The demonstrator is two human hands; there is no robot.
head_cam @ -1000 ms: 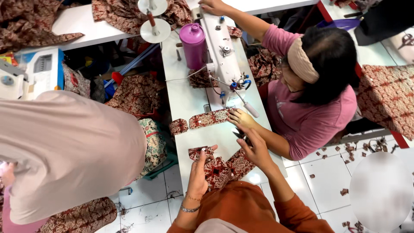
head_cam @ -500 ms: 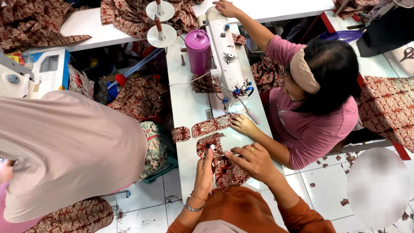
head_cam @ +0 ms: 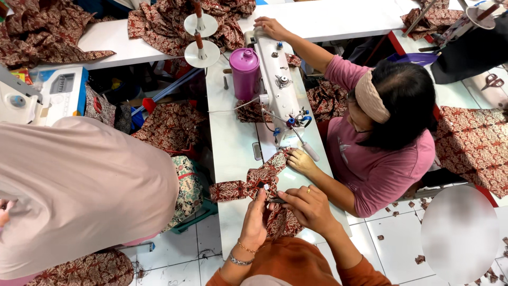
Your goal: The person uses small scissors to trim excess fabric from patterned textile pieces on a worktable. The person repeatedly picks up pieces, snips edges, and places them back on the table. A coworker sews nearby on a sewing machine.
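Observation:
A brown-red patterned fabric strip (head_cam: 241,188) lies across the white sewing table (head_cam: 230,143), bunched up where my hands meet. My left hand (head_cam: 256,216), with bracelets at the wrist, pinches the bunched part from below. Beside it, my right hand (head_cam: 308,207), wearing a ring, grips what looks like small dark snips (head_cam: 274,200), their tip against the fabric. More of the same fabric (head_cam: 280,225) lies under both hands.
A co-worker in a pink shirt (head_cam: 381,169) sits on the right, one hand (head_cam: 300,160) on the strip's far end, the other (head_cam: 270,25) on the white sewing machine (head_cam: 278,79). A purple container (head_cam: 244,71) stands beside it. A person in beige (head_cam: 79,185) stands left.
My hands have come together on the fabric strip, which is now bunched up between them. The co-worker's near hand has stayed on the strip's far end.

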